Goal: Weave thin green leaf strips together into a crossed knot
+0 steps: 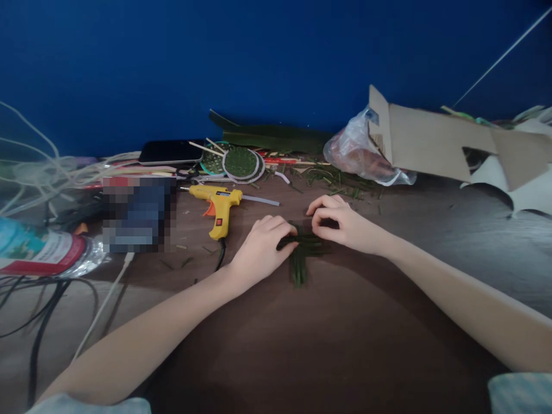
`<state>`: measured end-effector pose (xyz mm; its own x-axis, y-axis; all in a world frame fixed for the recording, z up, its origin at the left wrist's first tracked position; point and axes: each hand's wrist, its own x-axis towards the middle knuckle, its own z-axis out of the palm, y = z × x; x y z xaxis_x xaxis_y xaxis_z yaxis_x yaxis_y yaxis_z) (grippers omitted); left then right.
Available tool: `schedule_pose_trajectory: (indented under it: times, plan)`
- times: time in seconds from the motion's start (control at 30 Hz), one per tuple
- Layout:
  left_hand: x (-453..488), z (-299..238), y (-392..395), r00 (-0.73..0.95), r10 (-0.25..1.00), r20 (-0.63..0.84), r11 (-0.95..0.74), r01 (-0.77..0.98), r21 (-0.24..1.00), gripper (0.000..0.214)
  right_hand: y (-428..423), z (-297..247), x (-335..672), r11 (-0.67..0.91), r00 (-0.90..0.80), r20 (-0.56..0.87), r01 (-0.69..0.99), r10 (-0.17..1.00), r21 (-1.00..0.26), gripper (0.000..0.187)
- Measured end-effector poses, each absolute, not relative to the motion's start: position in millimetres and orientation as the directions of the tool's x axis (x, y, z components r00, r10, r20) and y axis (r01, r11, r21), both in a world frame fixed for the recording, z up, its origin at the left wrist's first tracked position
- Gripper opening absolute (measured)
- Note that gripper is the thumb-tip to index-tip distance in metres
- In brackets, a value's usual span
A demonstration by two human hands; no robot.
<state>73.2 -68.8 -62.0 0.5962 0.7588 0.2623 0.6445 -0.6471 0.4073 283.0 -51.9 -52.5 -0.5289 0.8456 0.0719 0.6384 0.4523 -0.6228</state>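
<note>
On the brown table lies a small cross-shaped piece of interlaced green leaf strips (298,267). My left hand (266,244) is at its left side, thumb and fingers closed on the strips. At the upper right, my right hand (338,221) is curled, with thumb and forefinger brought together at the strips; whether a strip end is between them is too small to make out. Left of my left hand lies a yellow glue gun (219,207) with an orange trigger and a glue stick in its back end.
Behind are a round green-faced piece (241,164), long green leaves (276,138), leaf scraps (345,181) and a black phone (170,151). A plastic bag (362,149) and a cut cardboard box (435,135) stand back right. Cables and a bottle (47,247) lie left.
</note>
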Motion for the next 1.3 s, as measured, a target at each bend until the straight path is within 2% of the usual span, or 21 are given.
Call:
schedule_pose_trajectory:
  times: [0.17,0.3,0.57,0.7,0.87,0.97,1.1,1.3]
  plan:
    - [74,-61,-68,0.599,0.759,0.254,-0.647,0.653,0.393,0.006,-57,-47,277,0.474,-0.515,0.154,0.577,0.843,-0.665,0.015]
    - [75,-61,-68,0.607,0.742,0.284,-0.669,0.652,0.356,0.015,-61,-45,270,0.475,-0.489,0.199,0.544,0.849,-0.692,0.014]
    - [76,-62,-68,0.623,0.707,0.334,-0.704,0.660,0.260,0.021,-67,-44,259,0.443,-0.490,0.175,0.510,0.854,-0.737,0.010]
    - [76,-61,-68,0.614,0.707,0.353,-0.706,0.649,0.284,0.019,-66,-46,263,0.461,-0.502,0.177,0.526,0.847,-0.715,0.010]
    - [76,-60,-68,0.599,0.716,0.359,-0.698,0.618,0.361,0.016,-63,-54,268,0.483,-0.466,0.195,0.648,0.863,-0.589,0.002]
    - [75,-60,-68,0.592,0.722,0.357,-0.691,0.601,0.401,0.016,-64,-58,267,0.480,-0.464,0.174,0.699,0.868,-0.530,0.007]
    - [74,-59,-68,0.587,0.725,0.360,-0.688,0.591,0.422,0.016,-66,-59,267,0.485,-0.468,0.174,0.707,0.867,-0.514,0.014]
    - [74,-57,-69,0.586,0.734,0.343,-0.677,0.595,0.432,0.017,-66,-59,267,0.485,-0.480,0.162,0.690,0.862,-0.536,0.014]
